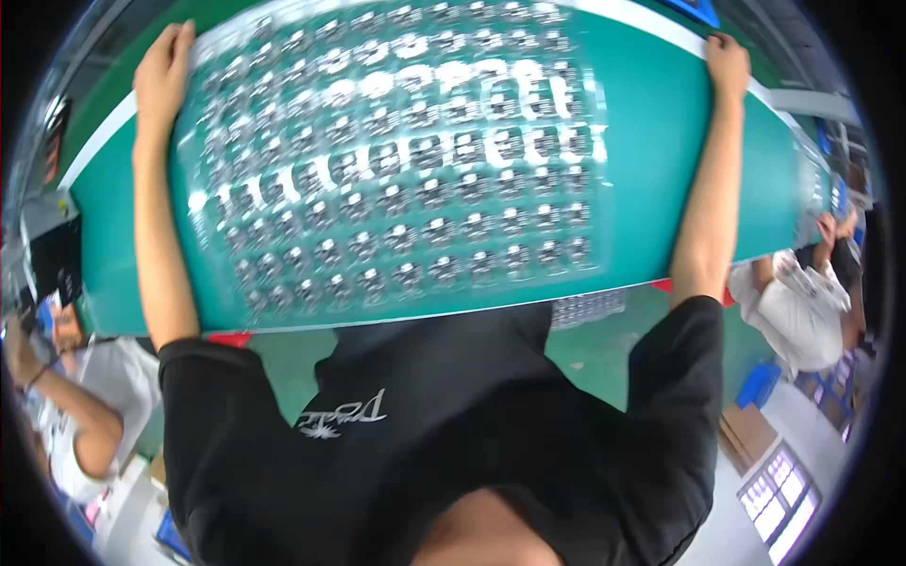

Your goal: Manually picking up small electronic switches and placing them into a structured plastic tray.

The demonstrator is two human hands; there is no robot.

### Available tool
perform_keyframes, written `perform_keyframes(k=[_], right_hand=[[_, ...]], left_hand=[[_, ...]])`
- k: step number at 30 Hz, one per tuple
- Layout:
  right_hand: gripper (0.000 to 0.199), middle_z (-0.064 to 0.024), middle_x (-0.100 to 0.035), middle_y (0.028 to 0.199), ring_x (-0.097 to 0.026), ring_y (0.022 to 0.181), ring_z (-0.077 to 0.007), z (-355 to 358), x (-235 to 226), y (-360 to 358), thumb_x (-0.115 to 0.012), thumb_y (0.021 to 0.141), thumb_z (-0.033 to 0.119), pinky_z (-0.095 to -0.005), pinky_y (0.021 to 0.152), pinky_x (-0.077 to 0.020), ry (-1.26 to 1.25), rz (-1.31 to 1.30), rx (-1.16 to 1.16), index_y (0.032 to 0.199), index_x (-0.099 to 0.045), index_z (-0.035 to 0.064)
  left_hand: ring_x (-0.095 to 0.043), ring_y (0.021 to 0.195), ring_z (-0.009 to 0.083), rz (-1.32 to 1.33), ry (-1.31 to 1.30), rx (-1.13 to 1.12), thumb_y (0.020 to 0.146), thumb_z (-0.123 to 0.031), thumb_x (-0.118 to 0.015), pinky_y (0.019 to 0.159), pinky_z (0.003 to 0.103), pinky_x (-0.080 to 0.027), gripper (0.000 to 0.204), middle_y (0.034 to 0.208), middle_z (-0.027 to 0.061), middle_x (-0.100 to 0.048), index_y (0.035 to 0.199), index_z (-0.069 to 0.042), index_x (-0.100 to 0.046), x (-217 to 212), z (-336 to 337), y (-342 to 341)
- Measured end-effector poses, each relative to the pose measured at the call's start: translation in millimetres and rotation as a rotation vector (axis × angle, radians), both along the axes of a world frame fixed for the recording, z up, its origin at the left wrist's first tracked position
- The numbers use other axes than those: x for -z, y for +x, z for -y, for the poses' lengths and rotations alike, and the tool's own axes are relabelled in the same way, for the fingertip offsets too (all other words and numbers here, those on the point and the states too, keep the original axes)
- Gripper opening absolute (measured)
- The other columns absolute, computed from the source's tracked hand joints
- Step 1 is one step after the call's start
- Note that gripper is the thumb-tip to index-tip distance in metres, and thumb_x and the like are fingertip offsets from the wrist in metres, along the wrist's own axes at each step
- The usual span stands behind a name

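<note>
Both hands reach out over a green conveyor belt to a clear tray of small parts.

Head view: the left hand (pixel 162 75) curls around the far left corner of the clear blister tray (pixel 396 160), which lies flat on the green belt (pixel 661 170) and holds rows of small dark parts. The right hand (pixel 728 64) rests at the belt's far edge, well apart from the tray; I cannot tell its grip.

Light: bright, overhead | glare: white streaks on clear tray (pixel 396 160), upper centre of frame | blur: tray motion-smeared | edges: strong fisheye bending, black corners | window (pixel 779 491) lower right overexposed
</note>
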State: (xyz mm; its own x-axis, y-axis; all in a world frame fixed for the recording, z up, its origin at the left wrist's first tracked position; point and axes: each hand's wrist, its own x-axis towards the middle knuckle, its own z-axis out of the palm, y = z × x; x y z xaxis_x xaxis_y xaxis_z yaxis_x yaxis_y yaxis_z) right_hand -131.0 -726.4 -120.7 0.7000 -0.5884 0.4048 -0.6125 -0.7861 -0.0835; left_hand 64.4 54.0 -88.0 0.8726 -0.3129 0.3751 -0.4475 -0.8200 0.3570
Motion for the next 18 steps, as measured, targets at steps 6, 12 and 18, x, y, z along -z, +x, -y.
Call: perform_keyframes(k=[6, 12, 18], right_hand=[[0.047, -0.0187, -0.073, 0.118, -0.067, 0.116, -0.0396, 23.9, -10.4, 5.9, -0.050, 0.093, 0.048, -0.0471, 0.100, -0.0523, -0.041, 0.000, -0.116, 0.121, -0.076, 0.0206], [0.048, -0.0148, -0.070, 0.128, -0.063, 0.122, -0.0354, 49.5, -5.6, 1.3, -0.051, 0.096, 0.053, -0.0456, 0.101, -0.0509, -0.062, -0.045, -0.089, 0.130, -0.070, 0.0259], [0.020, -0.0270, -0.065, 0.103, -0.065, 0.098, -0.0428, -83.9, -39.9, 2.1, -0.061, 0.091, 0.010, -0.0543, 0.091, -0.0534, 0.043, 0.166, -0.126, 0.093, -0.073, -0.0064]], left_hand=[[-0.051, 0.073, 0.0175, 0.019, -0.031, -0.035, 0.105, -0.049, -0.055, 0.075, 0.030, -0.046, 0.044, 0.079, 0.0093, -0.058, 0.109, -0.006, -0.066, -7.5, 5.7, -12.1], [-0.053, 0.073, 0.0163, 0.034, -0.024, -0.028, 0.105, -0.050, -0.055, 0.074, 0.030, -0.047, 0.046, 0.080, 0.0091, -0.061, 0.111, -0.007, -0.068, -3.5, 8.7, -1.9], [-0.050, 0.072, 0.0165, 0.042, -0.025, -0.044, 0.104, -0.051, -0.056, 0.073, 0.030, -0.046, 0.047, 0.079, 0.0090, -0.060, 0.111, -0.006, -0.068, -10.5, 1.0, -11.1]])
